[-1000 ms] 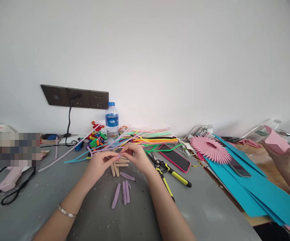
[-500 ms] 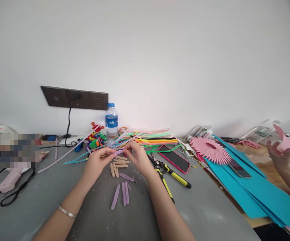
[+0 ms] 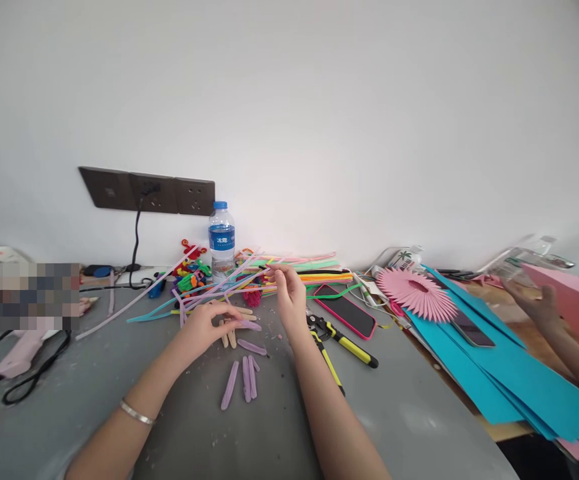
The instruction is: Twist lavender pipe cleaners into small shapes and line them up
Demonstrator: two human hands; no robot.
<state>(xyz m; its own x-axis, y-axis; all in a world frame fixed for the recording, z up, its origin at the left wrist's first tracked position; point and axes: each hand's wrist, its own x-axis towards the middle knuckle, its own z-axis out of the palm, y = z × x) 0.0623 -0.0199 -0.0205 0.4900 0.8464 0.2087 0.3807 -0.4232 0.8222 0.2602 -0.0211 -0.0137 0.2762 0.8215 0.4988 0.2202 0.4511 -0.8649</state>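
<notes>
My left hand (image 3: 209, 327) is closed in a pinch on a short folded purple pipe cleaner (image 3: 250, 325), low over the table. Beneath it lie several folded beige pipe cleaners (image 3: 231, 339), partly covered by the fingers. Nearer to me are several more purple folded pieces (image 3: 246, 379). My right hand (image 3: 290, 293) is raised at the front of a heap of long coloured pipe cleaners (image 3: 319, 275). Its thumb and fingertips are drawn together, and anything between them is too small to name.
Yellow-and-black pliers (image 3: 342, 341) and a pink-edged phone (image 3: 347, 312) lie right of my right arm. A water bottle (image 3: 222, 240) stands at the wall. Blue sheets (image 3: 509, 380) and a pink paper fan (image 3: 417, 293) lie further right, beside another person's hand (image 3: 537, 307).
My hands have moved apart. The left came down toward the beige pieces with the purple piece, while the right let go of it and moved right. At far right, the other person's pink paper has swung lower.
</notes>
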